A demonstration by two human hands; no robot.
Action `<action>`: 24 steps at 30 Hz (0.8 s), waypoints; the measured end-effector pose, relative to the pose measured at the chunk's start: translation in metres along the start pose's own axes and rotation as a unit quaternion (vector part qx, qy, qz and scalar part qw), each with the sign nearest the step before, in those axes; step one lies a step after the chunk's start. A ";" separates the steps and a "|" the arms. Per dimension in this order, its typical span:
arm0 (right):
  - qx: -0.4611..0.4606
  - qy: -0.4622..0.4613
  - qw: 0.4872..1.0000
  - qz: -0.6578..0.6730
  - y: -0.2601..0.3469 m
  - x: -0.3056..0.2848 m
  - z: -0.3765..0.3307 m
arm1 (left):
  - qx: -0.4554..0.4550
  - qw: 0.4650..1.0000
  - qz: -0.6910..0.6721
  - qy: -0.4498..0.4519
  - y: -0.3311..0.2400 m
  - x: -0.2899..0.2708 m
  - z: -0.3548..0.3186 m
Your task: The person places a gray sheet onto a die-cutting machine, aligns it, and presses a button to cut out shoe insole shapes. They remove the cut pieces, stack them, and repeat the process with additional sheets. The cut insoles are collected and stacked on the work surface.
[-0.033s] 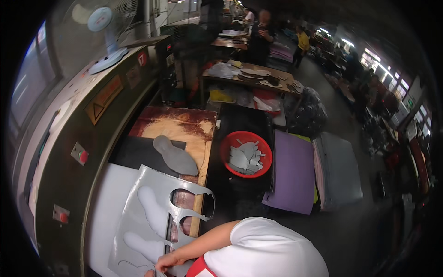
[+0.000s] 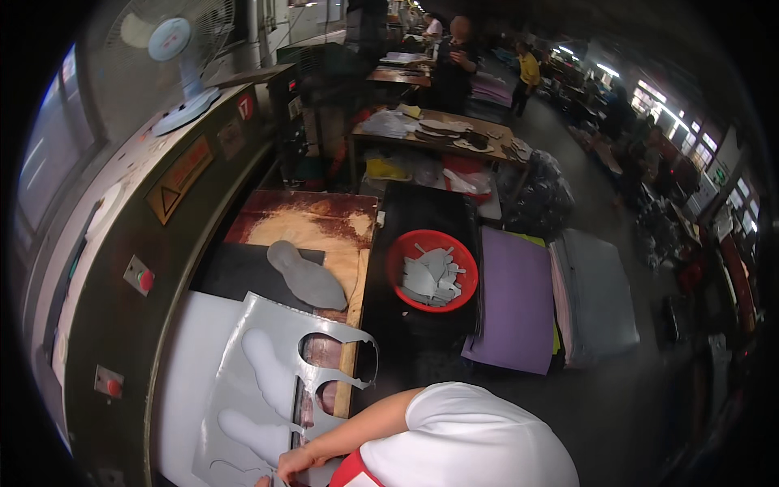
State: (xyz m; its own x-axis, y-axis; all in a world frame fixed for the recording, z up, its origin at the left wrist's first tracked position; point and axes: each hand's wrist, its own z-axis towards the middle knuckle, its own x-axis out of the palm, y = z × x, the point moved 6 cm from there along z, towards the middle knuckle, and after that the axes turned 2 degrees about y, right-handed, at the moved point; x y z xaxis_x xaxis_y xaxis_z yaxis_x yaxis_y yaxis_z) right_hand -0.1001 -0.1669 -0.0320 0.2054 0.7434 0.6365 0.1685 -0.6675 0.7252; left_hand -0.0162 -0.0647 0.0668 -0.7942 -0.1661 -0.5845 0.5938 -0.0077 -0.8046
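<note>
At the lower edge, my right hand (image 2: 294, 463) is closed, its fingers bent down at the near end of a grey sheet (image 2: 231, 381). What it grips, if anything, is hidden. Only a small part of my left hand (image 2: 263, 481) shows beside it, cut off by the picture's edge. Shoe-sole-shaped holes run through the sheet, and a thin curved outline lies near my hands. White board (image 2: 191, 349) shows under the sheet. Beyond it, a stack of grey sole-shaped pieces (image 2: 307, 276) rests on a worn wooden board (image 2: 345, 260).
A red basin (image 2: 398, 296) of grey scraps stands on a black surface right of the board. Purple sheets (image 2: 515, 300) and grey sheets (image 2: 600, 292) lie farther right. The green machine body (image 2: 182, 243) with red buttons borders the left, topped by a fan (image 2: 170, 39). People stand far back.
The view has shifted very slightly. My hands and the grey sheet keep practically the same places.
</note>
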 end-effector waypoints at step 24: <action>-0.468 -0.126 0.714 -0.505 0.145 0.073 -0.098 | -0.064 0.905 0.385 -0.171 0.029 -0.149 -0.110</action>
State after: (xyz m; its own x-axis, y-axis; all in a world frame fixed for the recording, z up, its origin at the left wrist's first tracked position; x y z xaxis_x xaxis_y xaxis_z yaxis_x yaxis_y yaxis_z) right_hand -0.1557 -0.2055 0.1451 0.6214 0.7160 -0.3181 -0.3398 0.6121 0.7140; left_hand 0.1053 0.0680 0.1197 -0.0526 -0.3685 -0.9281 0.9170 0.3501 -0.1910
